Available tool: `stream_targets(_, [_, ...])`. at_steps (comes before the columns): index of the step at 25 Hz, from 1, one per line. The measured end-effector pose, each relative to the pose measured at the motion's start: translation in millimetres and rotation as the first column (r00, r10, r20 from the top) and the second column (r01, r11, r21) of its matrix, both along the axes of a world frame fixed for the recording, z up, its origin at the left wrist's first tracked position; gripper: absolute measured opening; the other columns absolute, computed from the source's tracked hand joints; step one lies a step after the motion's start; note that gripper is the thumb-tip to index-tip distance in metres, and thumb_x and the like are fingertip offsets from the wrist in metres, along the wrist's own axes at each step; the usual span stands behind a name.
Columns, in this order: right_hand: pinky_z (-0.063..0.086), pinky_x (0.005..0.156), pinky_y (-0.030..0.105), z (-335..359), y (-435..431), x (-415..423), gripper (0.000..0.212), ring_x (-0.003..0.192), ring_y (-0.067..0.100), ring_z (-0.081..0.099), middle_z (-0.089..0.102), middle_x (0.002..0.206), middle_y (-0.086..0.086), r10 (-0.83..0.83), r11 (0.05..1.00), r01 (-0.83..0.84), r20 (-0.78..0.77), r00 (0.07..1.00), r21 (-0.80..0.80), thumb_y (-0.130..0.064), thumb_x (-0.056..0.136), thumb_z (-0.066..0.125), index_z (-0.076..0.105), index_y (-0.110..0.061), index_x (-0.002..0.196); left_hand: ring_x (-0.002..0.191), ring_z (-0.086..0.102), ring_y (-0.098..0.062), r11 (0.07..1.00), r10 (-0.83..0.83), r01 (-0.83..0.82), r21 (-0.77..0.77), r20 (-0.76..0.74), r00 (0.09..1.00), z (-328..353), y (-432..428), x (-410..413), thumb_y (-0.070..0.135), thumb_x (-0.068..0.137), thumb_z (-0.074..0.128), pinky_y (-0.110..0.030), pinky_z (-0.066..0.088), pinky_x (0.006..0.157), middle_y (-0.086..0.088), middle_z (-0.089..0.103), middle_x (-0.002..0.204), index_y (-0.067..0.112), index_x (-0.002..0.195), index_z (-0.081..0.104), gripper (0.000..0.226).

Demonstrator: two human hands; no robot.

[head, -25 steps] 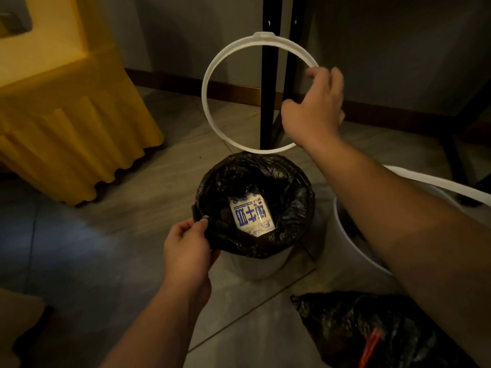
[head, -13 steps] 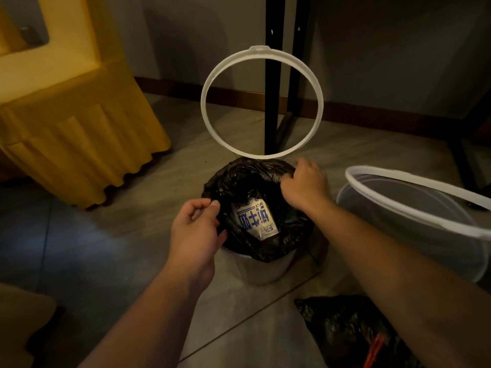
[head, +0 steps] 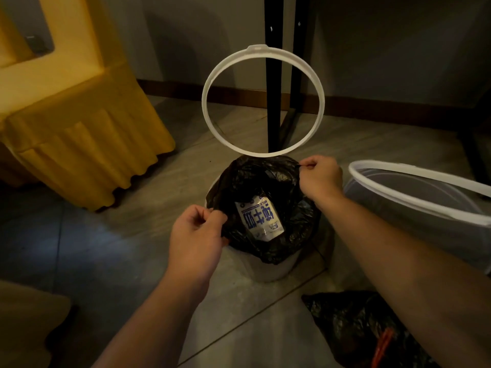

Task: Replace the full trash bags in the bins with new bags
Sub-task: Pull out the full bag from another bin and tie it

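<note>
The light is dim. A yellow pleated cover (head: pixel 79 134) drapes furniture standing on grey floor tiles (head: pixel 106 248). Behind it runs a plain grey wall (head: pixel 186 35) with a brown skirting board (head: pixel 172 88). Right of it, two black metal posts (head: pixel 271 88) rise from the floor.

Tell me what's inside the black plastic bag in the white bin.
A white milk package with blue lettering shows in the black plastic bag; anything beneath it is hidden.

Crinkled, glossy black plastic trash bag (head: pixel 279 187) lines a smooth white plastic bin (head: pixel 268 269). Pleated yellow cloth (head: pixel 87 144) drapes nearby. Floor (head: pixel 111 240) is smooth tile.
</note>
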State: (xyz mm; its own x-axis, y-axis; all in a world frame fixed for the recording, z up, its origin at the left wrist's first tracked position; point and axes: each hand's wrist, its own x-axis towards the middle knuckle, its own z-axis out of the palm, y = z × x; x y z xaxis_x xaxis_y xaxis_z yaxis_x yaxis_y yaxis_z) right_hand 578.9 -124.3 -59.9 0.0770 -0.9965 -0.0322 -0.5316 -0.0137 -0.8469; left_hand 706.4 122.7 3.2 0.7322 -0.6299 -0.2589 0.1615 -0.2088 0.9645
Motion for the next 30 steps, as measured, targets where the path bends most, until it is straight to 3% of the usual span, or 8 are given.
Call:
stream_targets(4, [0.036, 0.062, 0.012, 5, 13, -5, 0.021, 0.079, -0.003, 0.055, 0.061, 0.093, -0.015, 0.077, 0.969, -0.081, -0.027, 0.997, -0.234, -0.018, 0.097, 0.059, 0.065, -0.037, 0.091, 0.08, 0.065, -0.044, 0.991, -0.01, -0.025, 0.131, 0.26, 0.965, -14, 23, 2, -0.006, 0.088, 0.057, -0.063, 0.058, 0.073, -0.019, 0.063, 0.08, 0.016, 0.077, 0.048, 0.026])
stream_targets(9, [0.042, 0.073, 0.02, 13, 35, -13, 0.022, 0.086, -0.001, 0.055, 0.054, 0.102, -0.017, 0.159, 0.93, -0.162, -0.036, 0.987, -0.332, -0.04, 0.093, 0.056, 0.067, -0.032, 0.11, 0.082, 0.068, -0.013, 0.936, -0.227, 0.033, 0.35, 0.53, 0.817, -20, 49, 0, -0.007, 0.084, 0.057, -0.034, 0.053, 0.071, 0.014, 0.073, 0.095, 0.032, 0.097, 0.077, 0.046])
stream_targets(12, [0.043, 0.079, 0.031, 27, 35, -22, 0.04, 0.096, 0.013, 0.055, 0.06, 0.106, -0.01, 0.234, 0.948, -0.283, -0.283, 0.93, -0.146, -0.049, 0.095, 0.058, 0.063, -0.027, 0.129, 0.096, 0.071, -0.017, 0.933, -0.178, -0.031, 0.358, 0.534, 0.826, -20, 53, 0, 0.006, 0.088, 0.067, -0.043, 0.06, 0.088, 0.011, 0.072, 0.114, 0.03, 0.11, 0.079, 0.035])
stream_targets(15, [0.033, 0.057, 0.028, 38, 47, -30, 0.008, 0.081, 0.023, 0.059, 0.058, 0.083, -0.008, 0.236, 0.893, -0.364, -0.412, 0.88, -0.266, -0.022, 0.086, 0.062, 0.064, -0.026, 0.093, 0.083, 0.074, -0.018, 0.934, -0.045, -0.111, 0.34, 0.419, 0.907, -23, 59, 1, 0.01, 0.093, 0.069, -0.048, 0.064, 0.078, 0.005, 0.076, 0.097, 0.036, 0.101, 0.076, 0.027])
stream_targets(19, [0.029, 0.056, 0.032, 47, 69, -35, 0.029, 0.071, 0.015, 0.046, 0.047, 0.079, -0.01, 0.248, 0.86, -0.324, -0.232, 0.941, -0.394, -0.012, 0.079, 0.065, 0.042, -0.03, 0.077, 0.084, 0.074, -0.016, 0.937, -0.008, -0.115, 0.331, 0.349, 0.937, -22, 67, -4, 0.01, 0.091, 0.071, -0.052, 0.063, 0.079, 0.017, 0.067, 0.107, 0.043, 0.122, 0.057, 0.047])
stream_targets(22, [0.046, 0.064, 0.034, 47, 79, -40, 0.024, 0.08, 0.009, 0.057, 0.059, 0.088, -0.011, 0.37, 0.879, -0.408, -0.186, 0.91, -0.248, -0.039, 0.085, 0.074, 0.052, -0.032, 0.089, 0.084, 0.073, -0.017, 0.882, -0.138, -0.046, 0.469, 0.35, 0.926, -21, 62, 7, 0.04, 0.094, 0.071, -0.043, 0.059, 0.075, 0.009, 0.06, 0.119, 0.044, 0.151, 0.032, 0.069])
stream_targets(25, [0.051, 0.071, 0.037, 46, 85, -49, 0.033, 0.084, 0.014, 0.062, 0.065, 0.086, -0.009, 0.47, 0.821, -0.52, -0.238, 0.85, -0.235, -0.06, 0.086, 0.065, 0.064, -0.027, 0.094, 0.083, 0.071, -0.014, 0.869, -0.214, -0.057, 0.492, 0.477, 0.853, -23, 51, 21, 0.047, 0.099, 0.063, -0.032, 0.051, 0.062, 0.01, 0.07, 0.109, 0.035, 0.125, 0.063, 0.028])
stream_targets(30, [0.049, 0.075, 0.032, 42, 93, -73, 0.026, 0.094, 0.018, 0.058, 0.065, 0.095, 0.002, 0.523, 0.579, -0.589, -0.297, 0.799, -0.565, -0.014, 0.092, 0.068, 0.079, -0.013, 0.116, 0.073, 0.069, -0.013, 0.915, -0.104, -0.095, 0.391, 0.459, 0.882, -33, 57, 27, 0.033, 0.102, 0.061, -0.029, 0.046, 0.055, 0.007, 0.073, 0.08, 0.032, 0.088, 0.069, 0.016])
